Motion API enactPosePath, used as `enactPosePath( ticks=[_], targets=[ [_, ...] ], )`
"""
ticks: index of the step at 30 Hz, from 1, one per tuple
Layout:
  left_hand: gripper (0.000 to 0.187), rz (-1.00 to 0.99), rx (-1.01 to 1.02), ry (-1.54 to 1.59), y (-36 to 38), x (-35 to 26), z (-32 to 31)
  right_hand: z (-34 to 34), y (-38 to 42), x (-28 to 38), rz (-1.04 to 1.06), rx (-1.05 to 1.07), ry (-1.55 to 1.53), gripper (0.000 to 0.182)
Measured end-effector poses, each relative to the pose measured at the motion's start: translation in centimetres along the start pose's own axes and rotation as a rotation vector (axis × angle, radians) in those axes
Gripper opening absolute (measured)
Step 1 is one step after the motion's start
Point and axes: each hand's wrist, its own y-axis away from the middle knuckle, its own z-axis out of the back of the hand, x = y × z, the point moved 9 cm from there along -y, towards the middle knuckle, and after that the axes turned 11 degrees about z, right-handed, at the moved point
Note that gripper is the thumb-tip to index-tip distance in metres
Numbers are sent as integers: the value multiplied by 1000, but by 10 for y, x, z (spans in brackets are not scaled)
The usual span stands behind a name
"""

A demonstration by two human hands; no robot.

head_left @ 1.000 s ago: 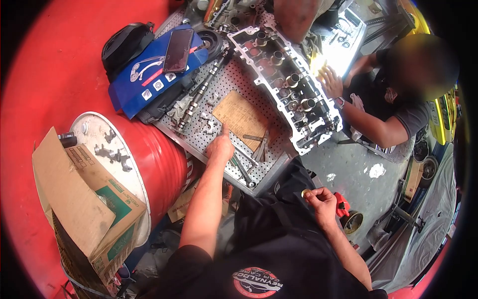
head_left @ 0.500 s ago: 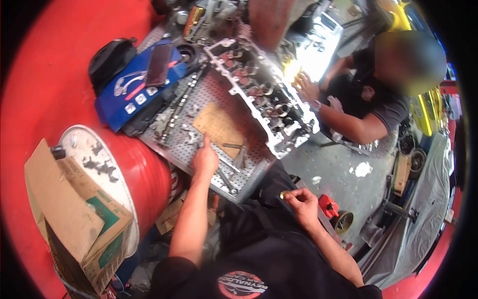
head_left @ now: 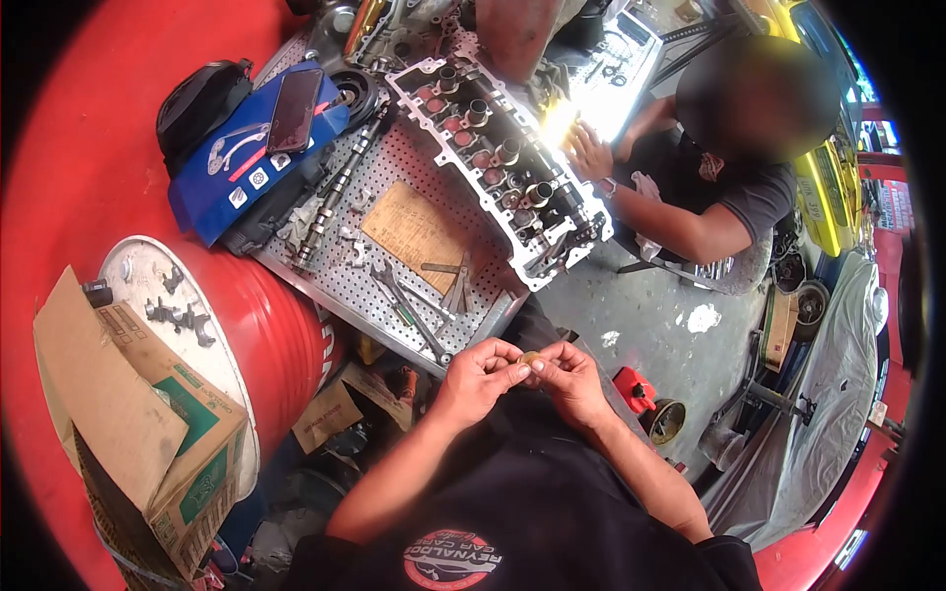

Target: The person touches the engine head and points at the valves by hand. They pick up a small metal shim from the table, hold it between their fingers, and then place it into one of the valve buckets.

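A small, round, gold-coloured piece [head_left: 529,359] is pinched at its edges between the fingertips of both my hands, just in front of my shirt. My left hand [head_left: 481,382] closes on it from one side, and my right hand [head_left: 572,384] meets it from the other. Beyond them, on the perforated metal table [head_left: 386,317], lie a wrench [head_left: 414,313] and a fanned feeler gauge [head_left: 456,280]. A stained piece of cardboard [head_left: 409,225] is beside the gauge. Farther up, an engine cylinder head [head_left: 501,167] rests across the table's right side.
A camshaft [head_left: 340,187] lies along the table's left part, by a blue box [head_left: 222,202] with a phone [head_left: 294,113] on top. Left stands a red drum [head_left: 281,320] beside an open carton [head_left: 123,394]. At right, another person [head_left: 714,202] works under a bright lamp.
My left hand has come back from over the table to meet the right at the small gold piece. My right hand has shifted left and slightly up with it.
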Motion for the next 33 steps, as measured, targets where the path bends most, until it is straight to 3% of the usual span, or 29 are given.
enactPosePath(
  ticks=[11, 17, 24, 33],
  targets=[
    [14, -114, -212, -47, 9, 5, 20, -8, 4, -2, -26, 18, 26, 13],
    [13, 72, -67, 204, 10, 26, 21, -16, 6, 6, 4, 22, 172, 13],
    [8, 153, 29, 538, 9, 40, 20, -16, 3, 3, 11, 53, 240, 13],
    [7, 154, -54, 389, 3, 42, 25, -13, -2, -2, -19, 96, 257, 13]
  ],
)
